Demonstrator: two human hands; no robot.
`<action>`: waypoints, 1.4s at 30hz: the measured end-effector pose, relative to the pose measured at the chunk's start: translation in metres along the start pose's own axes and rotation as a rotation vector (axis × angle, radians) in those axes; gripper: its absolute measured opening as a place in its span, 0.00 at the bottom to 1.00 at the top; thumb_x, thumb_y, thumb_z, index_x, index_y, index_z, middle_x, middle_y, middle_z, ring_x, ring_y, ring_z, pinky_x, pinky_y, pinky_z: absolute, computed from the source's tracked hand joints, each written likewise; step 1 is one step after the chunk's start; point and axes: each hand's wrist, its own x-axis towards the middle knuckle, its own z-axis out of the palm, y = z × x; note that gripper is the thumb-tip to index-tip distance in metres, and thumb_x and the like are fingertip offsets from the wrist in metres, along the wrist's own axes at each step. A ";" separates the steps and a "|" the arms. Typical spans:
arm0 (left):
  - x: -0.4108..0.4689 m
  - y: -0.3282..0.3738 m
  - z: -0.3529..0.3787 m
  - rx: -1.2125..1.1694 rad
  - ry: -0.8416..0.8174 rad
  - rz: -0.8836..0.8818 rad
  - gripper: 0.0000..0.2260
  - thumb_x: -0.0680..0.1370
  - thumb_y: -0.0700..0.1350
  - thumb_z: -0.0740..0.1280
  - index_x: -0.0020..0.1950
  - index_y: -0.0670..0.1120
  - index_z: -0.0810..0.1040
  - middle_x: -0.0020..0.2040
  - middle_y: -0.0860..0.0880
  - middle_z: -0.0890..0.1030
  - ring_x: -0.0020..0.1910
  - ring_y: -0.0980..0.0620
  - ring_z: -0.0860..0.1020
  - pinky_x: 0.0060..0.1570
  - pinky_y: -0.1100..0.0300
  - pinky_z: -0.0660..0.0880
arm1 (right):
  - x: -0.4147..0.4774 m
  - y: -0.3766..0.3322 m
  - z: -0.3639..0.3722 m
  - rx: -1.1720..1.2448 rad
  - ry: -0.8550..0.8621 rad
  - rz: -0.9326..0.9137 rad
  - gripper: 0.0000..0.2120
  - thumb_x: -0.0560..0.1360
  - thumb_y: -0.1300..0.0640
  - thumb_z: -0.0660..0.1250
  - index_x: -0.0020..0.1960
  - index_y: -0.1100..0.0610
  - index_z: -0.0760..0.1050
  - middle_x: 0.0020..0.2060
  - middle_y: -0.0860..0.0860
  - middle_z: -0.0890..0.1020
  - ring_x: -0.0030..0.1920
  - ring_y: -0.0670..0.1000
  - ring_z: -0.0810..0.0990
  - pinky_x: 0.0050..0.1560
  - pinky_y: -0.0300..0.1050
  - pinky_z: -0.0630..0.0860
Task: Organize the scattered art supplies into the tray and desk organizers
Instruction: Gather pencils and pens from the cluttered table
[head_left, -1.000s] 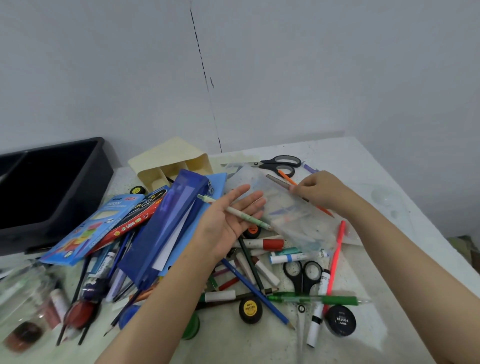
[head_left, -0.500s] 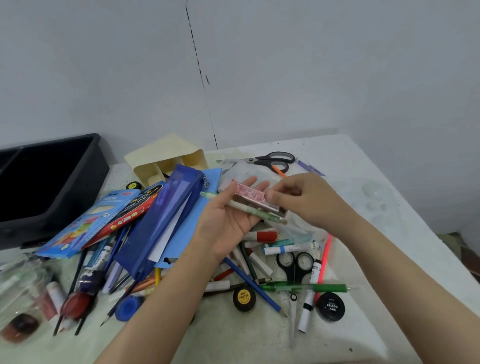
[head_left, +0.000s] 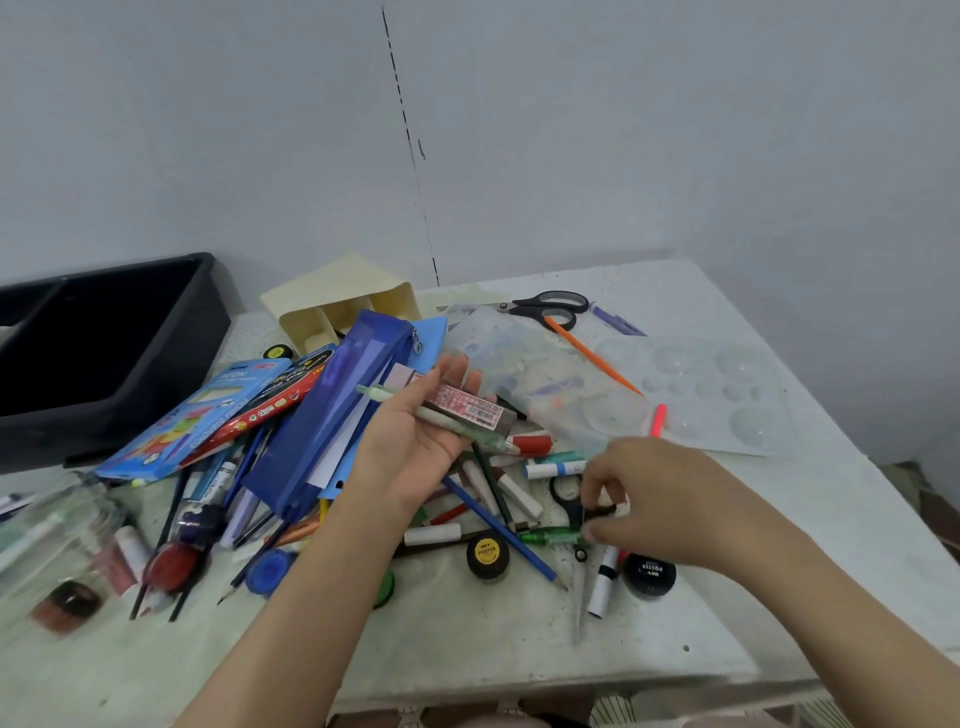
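On my left hand (head_left: 415, 441), palm up and flat, lie 1 pale green pen (head_left: 441, 419) and 1 pink pack (head_left: 467, 408). My right hand (head_left: 670, 509) curls fingers at the small scissors (head_left: 575, 512) on the desk (head_left: 467, 639); grip unclear.

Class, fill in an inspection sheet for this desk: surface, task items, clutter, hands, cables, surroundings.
Surface: white table, stained, crowded with supplies.
Job's things: black tray at far left; cream organizer tipped on its side; heap of pens and pencils lying loose.
Clutter: blue pencil case, pencil boxes, large scissors, clear palette, paint pots.
Hands: left hand, palm up, carries a green pen and patterned eraser; right hand pinches small scissors.
Cables: nothing seen.
Surroundings: plain grey wall.
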 end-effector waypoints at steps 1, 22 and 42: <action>-0.002 0.001 -0.002 -0.006 0.005 -0.001 0.08 0.79 0.40 0.60 0.52 0.40 0.77 0.44 0.45 0.83 0.41 0.49 0.84 0.63 0.40 0.69 | -0.003 0.000 0.003 -0.046 -0.027 0.010 0.05 0.70 0.46 0.69 0.45 0.45 0.76 0.40 0.42 0.71 0.43 0.43 0.71 0.40 0.38 0.68; -0.037 -0.011 -0.003 0.022 -0.087 -0.052 0.19 0.71 0.48 0.68 0.57 0.39 0.75 0.49 0.42 0.82 0.49 0.45 0.81 0.50 0.47 0.79 | 0.015 -0.045 -0.012 0.524 0.492 -0.119 0.05 0.74 0.60 0.67 0.42 0.51 0.76 0.35 0.40 0.79 0.38 0.37 0.77 0.39 0.28 0.72; -0.040 -0.010 0.003 0.198 -0.127 -0.044 0.12 0.79 0.52 0.60 0.46 0.45 0.76 0.59 0.44 0.80 0.58 0.43 0.79 0.59 0.43 0.73 | 0.026 -0.053 0.000 1.012 -0.031 -0.347 0.10 0.75 0.65 0.66 0.50 0.51 0.76 0.43 0.55 0.81 0.39 0.48 0.78 0.39 0.41 0.77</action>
